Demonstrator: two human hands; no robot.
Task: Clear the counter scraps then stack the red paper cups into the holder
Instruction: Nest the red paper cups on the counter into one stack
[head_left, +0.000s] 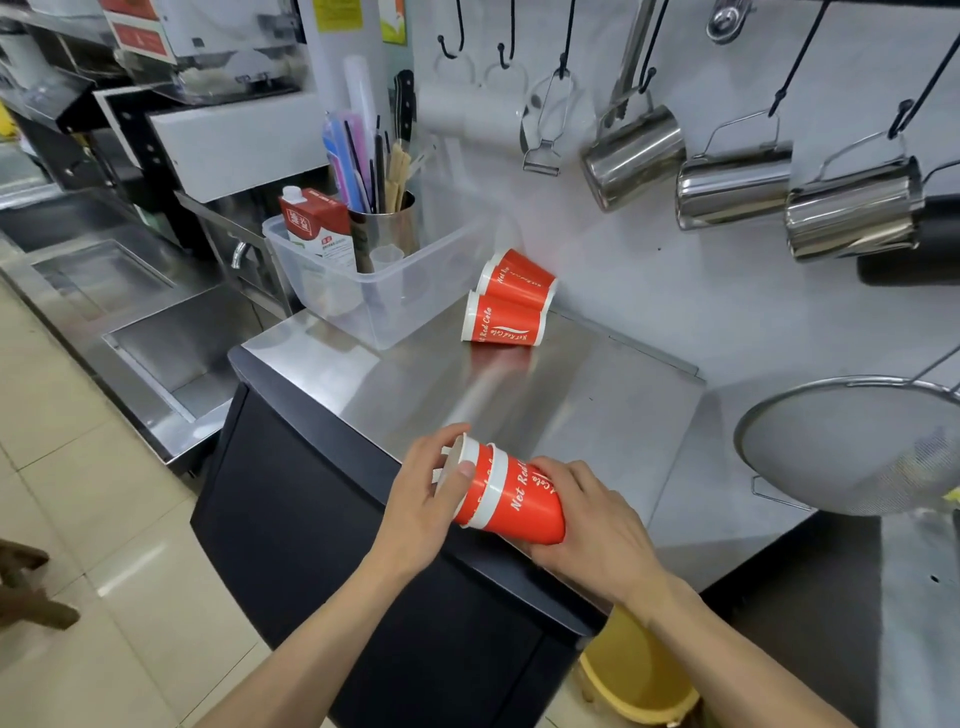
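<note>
A nested stack of red paper cups (524, 501) with white rims lies sideways over the front edge of the steel counter (571, 384). My right hand (592, 525) grips its closed end. My left hand (431, 493) holds the open rim end, with small pale scraps showing between the fingers. Three more red cups (506, 304) lie on their sides at the back of the counter against the wall, one in front and two behind it.
A clear plastic bin (374, 291) with a milk carton (314, 221) and a steel utensil cup (387, 223) stands at the counter's back left. Steel pitchers (737, 187) hang on the wall. A mesh strainer (852, 441) hangs at right. A yellow stool (639, 670) stands below.
</note>
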